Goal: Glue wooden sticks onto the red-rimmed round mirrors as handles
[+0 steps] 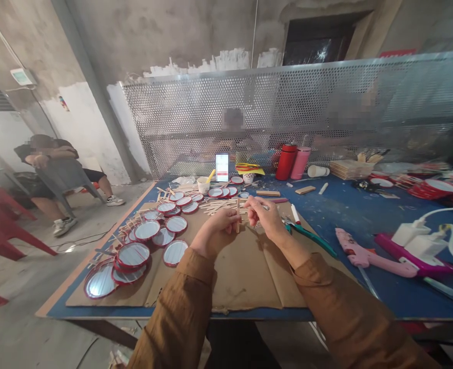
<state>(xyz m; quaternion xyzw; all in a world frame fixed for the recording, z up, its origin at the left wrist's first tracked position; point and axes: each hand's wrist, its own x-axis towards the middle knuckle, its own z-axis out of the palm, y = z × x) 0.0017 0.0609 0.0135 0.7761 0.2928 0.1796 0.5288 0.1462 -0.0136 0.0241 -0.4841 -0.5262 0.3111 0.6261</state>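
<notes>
My left hand (219, 224) is closed in a pinch on a thin wooden craft stick (238, 221), which stands nearly upright above the cardboard. Just to its right, my right hand (267, 218) is curled with its fingers pressed together. A small light-coloured tip pokes out by the right fingers; what it belongs to is hidden. More wooden sticks (219, 206) lie loose behind both hands. Round mirrors with red rims (176, 224) spread in overlapping groups left of my left hand, several with sticks under or beside them. A flat cardboard sheet (245, 277) lies beneath my forearms.
Teal-handled pliers (313, 238), a white marker (295, 214) and a pink glue gun (372, 256) lie to the right, near a purple power strip (422, 256). A phone (222, 167), a paper cup (203, 184) and a red flask (286, 162) stand at the back before a perforated metal screen (188, 123).
</notes>
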